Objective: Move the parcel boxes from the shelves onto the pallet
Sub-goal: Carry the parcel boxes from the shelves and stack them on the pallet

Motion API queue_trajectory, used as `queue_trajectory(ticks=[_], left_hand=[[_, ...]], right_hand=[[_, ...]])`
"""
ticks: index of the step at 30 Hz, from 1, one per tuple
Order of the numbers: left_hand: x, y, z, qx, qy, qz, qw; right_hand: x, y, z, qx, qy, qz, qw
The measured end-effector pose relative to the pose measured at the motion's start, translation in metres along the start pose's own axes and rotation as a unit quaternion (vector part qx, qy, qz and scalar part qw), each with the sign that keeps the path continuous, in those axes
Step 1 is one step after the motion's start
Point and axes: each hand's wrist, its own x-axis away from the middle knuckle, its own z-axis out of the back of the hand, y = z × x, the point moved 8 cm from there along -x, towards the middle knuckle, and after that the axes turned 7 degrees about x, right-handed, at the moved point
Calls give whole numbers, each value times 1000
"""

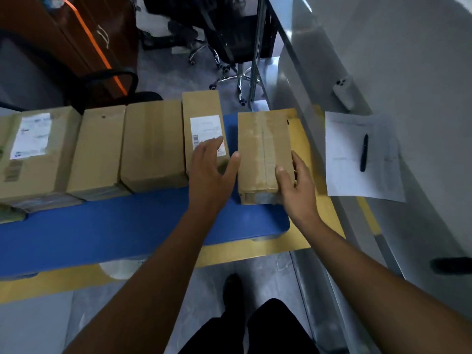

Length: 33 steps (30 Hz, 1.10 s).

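Far-left box (38,152): on the blue pallet (115,233), white shipping label on top, print too blurred to read.
Second box (98,152): plain brown, no label showing, tight against its neighbours.
Third box (153,144): plain, clear tape down the top, next in the row.
Fourth box (203,118): narrow, reaching further back than the rest; white label with a barcode on its left edge, text not legible.
Left hand (209,169): open, fingers spread flat over the near end of the fourth box, thumb stretched right to touch the left side of the taped box; gripping nothing.
Gap: a strip of blue pallet showing between fourth box and taped box, so the two stand just apart.
Taped box (263,152): rightmost parcel, wrinkled brown tape along its middle, no label visible; resting near the pallet's right end.
Right hand (296,185): open, thumb on the box's top near corner, fingers along its right side; cupping rather than clamping, so more a steadying touch than a lift.
Yellow floor marking (301,129): bordering the pallet on its right and front.
Paper sheet (357,154): on the grey surface to the right, black pen (364,153) lying on it; faint print, unreadable.
Phone (343,92): lying on the same grey surface, further back.
Done: five boxes in a row on the pallet, by the look of it.
Left: probably closing the gap by sliding the taped box left; shelves out of view, so remaining parcels cannot be told.
Brands: none readable anywhere.
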Motion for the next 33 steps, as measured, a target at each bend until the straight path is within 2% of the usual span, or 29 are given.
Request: queue_trajectory(ticks=[6,9,17,26,33], left_hand=[[-51,-25,-18,-113,-40,54,991],[-56,-29,-25,-183,-48,42,981],[-54,-27,-27,-232,-35,38,971],[-54,-25,-25,-225,-38,46,972],[-48,-20,-21,-131,-79,53,987]], right_hand=[[-63,0,-29,13,-30,1,999],[-82,3,-43,17,-50,-2,999],[-95,15,-53,-1,-91,-12,996],[-89,11,-47,10,-130,-17,991],[-54,0,-22,11,-48,-35,998]])
